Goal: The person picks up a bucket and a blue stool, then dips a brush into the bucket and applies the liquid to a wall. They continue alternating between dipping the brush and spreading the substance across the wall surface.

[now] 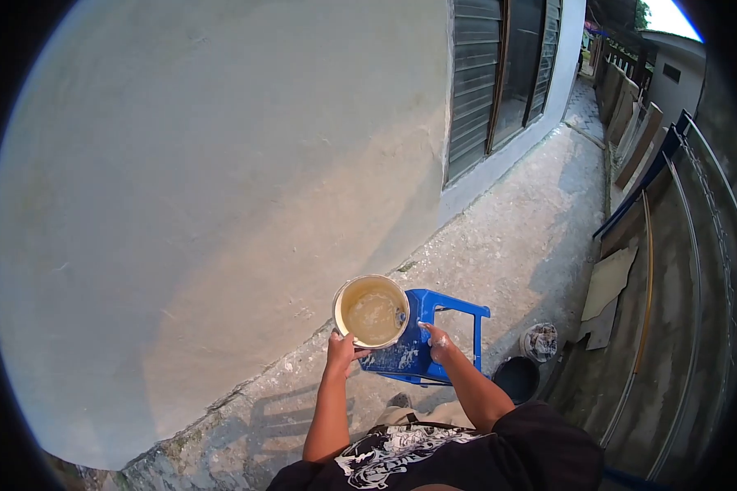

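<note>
A round, light-coloured bucket [373,312] with cloudy liquid inside stands over the left part of a blue plastic stool [418,352]. White smears mark the stool's top. My left hand [343,353] grips the bucket's lower left rim, thumb at the edge. To the right of the bucket, my right hand [436,342] is over the stool with whitish residue on its fingers; it is apart from the bucket, and whether it holds anything is hard to make out.
A plastered wall [221,188] with a louvred window [499,82] runs along the left. On the concrete ground [508,237], right of the stool, are a dark bucket [517,379] and a smeared pail [540,342]. Pipes and boards line the right wall.
</note>
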Demonstrator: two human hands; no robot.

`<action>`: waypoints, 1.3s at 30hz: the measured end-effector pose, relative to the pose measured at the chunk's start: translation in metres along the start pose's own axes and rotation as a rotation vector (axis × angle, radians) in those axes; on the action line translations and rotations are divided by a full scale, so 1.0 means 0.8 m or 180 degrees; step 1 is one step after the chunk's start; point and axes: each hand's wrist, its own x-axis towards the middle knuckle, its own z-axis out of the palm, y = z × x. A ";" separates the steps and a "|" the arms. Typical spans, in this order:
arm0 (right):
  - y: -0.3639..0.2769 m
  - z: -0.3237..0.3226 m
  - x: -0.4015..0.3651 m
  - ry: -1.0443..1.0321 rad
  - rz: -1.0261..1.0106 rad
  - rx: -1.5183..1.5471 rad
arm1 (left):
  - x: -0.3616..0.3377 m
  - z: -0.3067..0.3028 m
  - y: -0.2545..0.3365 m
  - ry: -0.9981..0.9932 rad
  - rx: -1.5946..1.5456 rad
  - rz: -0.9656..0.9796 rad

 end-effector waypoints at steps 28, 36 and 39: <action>-0.232 -0.234 0.412 -0.0181 0.0016 0.2238 | 0.257 0.335 -0.066 0.0702 -0.0349 -0.0667; -0.221 -0.186 0.506 -0.0118 -0.0171 0.3053 | 0.316 0.355 -0.076 0.1063 -0.0336 -0.0701; -0.189 -0.172 0.531 -0.0099 -0.0043 0.3070 | 0.326 0.343 -0.085 0.1219 -0.0325 -0.0771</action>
